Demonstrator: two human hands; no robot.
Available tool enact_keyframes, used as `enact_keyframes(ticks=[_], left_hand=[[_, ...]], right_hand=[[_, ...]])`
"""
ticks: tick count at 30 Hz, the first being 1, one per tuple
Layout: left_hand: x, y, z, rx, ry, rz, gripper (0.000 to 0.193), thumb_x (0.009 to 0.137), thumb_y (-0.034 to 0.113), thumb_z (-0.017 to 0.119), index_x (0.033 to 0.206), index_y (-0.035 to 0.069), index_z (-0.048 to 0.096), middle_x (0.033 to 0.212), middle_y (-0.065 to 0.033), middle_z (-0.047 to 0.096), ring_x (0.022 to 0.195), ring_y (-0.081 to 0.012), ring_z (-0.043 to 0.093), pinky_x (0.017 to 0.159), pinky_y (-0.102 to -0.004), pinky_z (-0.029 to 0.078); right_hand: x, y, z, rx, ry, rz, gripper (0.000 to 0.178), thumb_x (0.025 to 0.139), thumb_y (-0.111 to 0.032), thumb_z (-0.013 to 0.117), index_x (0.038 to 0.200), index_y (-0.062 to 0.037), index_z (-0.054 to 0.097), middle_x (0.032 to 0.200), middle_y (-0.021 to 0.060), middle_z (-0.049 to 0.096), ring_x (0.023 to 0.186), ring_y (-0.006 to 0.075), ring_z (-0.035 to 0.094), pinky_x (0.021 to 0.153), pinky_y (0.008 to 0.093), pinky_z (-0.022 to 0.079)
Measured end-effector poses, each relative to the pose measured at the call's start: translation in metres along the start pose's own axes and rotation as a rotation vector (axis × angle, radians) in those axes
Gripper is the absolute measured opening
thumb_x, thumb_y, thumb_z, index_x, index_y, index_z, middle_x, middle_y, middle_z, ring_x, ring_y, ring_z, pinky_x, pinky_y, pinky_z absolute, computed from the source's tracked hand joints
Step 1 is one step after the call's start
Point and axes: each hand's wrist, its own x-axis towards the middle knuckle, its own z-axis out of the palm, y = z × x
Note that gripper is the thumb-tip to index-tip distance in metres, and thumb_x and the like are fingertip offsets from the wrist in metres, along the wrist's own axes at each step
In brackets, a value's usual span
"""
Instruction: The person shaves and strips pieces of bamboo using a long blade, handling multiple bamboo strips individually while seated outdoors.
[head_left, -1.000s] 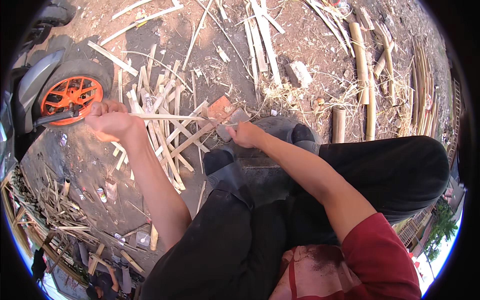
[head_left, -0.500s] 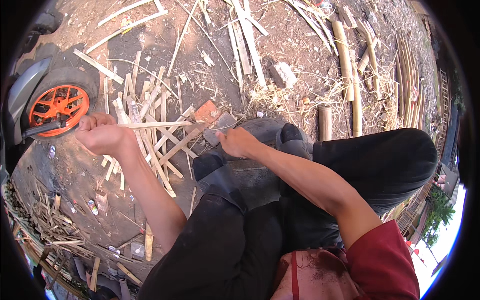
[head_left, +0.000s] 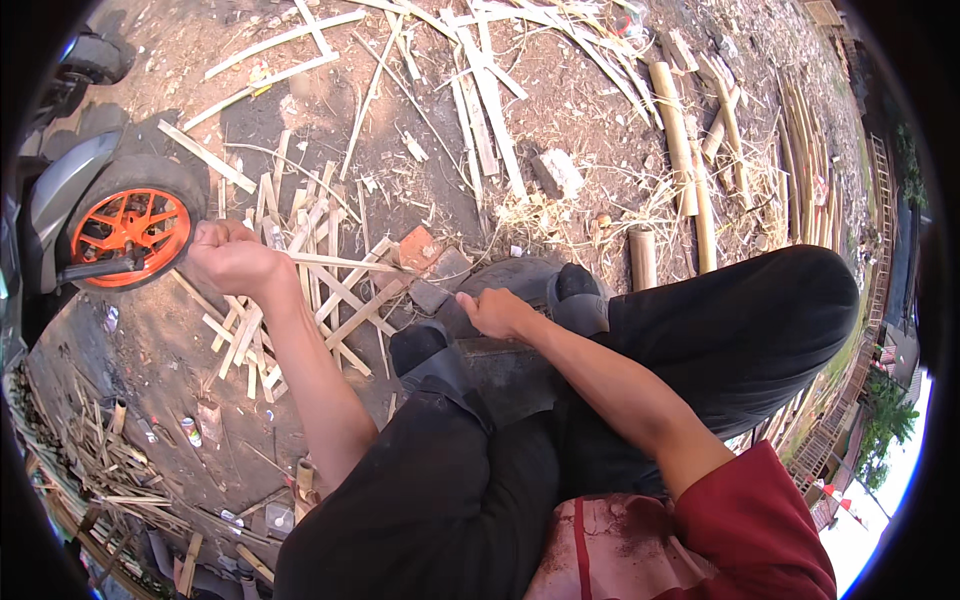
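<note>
1. From my remote view, the left hand [head_left: 238, 262] is clenched around a thin, pale bamboo strip [head_left: 345, 263].
2. It reaches toward an orange-red brick slab [head_left: 419, 247].
3. Right hand [head_left: 497, 312]: I cannot tell its grip.

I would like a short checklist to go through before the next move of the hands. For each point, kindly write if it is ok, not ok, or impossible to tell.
1. Left hand closed on the pale strip: ok, though the gripped end is hidden.
2. Strip's free end apart from the right hand: ok, a gap shows.
3. What the right hand holds, if anything: cannot tell.
4. Ground around the strip uncluttered: not ok, loose strips lie crossed there.
5. Left hand's distance from the orange wheel: cannot tell, depth is unclear.
</note>
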Motion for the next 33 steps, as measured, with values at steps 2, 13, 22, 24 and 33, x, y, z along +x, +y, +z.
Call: enact_keyframes(ticks=[2,13,22,24,33], left_hand=[[-0.003,-0.002,-0.002,0.079,0.041,0.001,0.025,0.085,0.019,0.038,0.062,0.015,0.027,0.055,0.0004,0.028,0.048,-0.0114,0.023,0.045,-0.0293,0.014],[-0.007,-0.006,-0.006,0.024,-0.078,-0.051,0.028,0.087,0.018,0.039,0.063,0.015,0.025,0.058,0.0017,0.027,0.051,-0.0101,0.023,0.047,-0.0281,0.015],[-0.006,-0.005,0.006,0.024,-0.021,0.009,0.03,0.082,0.016,0.04,0.058,0.013,0.022,0.058,0.0006,0.024,0.051,-0.0112,0.024,0.047,-0.0289,0.018],[-0.02,-0.002,0.01,0.087,-0.061,0.027,0.031,0.082,0.016,0.04,0.058,0.013,0.021,0.058,0.0011,0.023,0.051,-0.0113,0.023,0.047,-0.0292,0.019],[-0.02,-0.007,0.002,0.051,-0.066,0.02,0.031,0.083,0.014,0.039,0.059,0.012,0.021,0.059,0.0008,0.024,0.052,-0.011,0.022,0.047,-0.0291,0.017]], right_hand=[[-0.006,-0.048,-0.037,0.11,-0.206,0.139,0.074,0.104,-0.048,0.03,0.081,0.0112,0.068,0.083,0.0326,0.067,0.087,0.0466,0.067,0.086,0.0506,0.051],[-0.016,-0.149,-0.122,0.509,0.214,-0.152,0.078,0.101,-0.058,0.035,0.07,0.0088,0.06,0.056,0.0219,0.057,0.055,0.033,0.056,0.062,0.0479,0.046],[-0.017,-0.008,-0.035,0.004,-0.14,0.121,0.076,0.103,-0.053,0.029,0.087,0.0096,0.069,0.074,0.0253,0.069,0.081,0.0421,0.07,0.08,0.047,0.055],[-0.021,-0.021,-0.046,0.011,-0.26,0.275,0.075,0.102,-0.053,0.029,0.085,0.0074,0.07,0.074,0.0265,0.068,0.08,0.0422,0.07,0.079,0.0467,0.056],[-0.044,-0.117,-0.119,0.41,-0.022,-0.002,0.072,0.104,-0.049,0.031,0.075,0.0078,0.064,0.065,0.0251,0.063,0.068,0.0395,0.066,0.068,0.0468,0.052]])
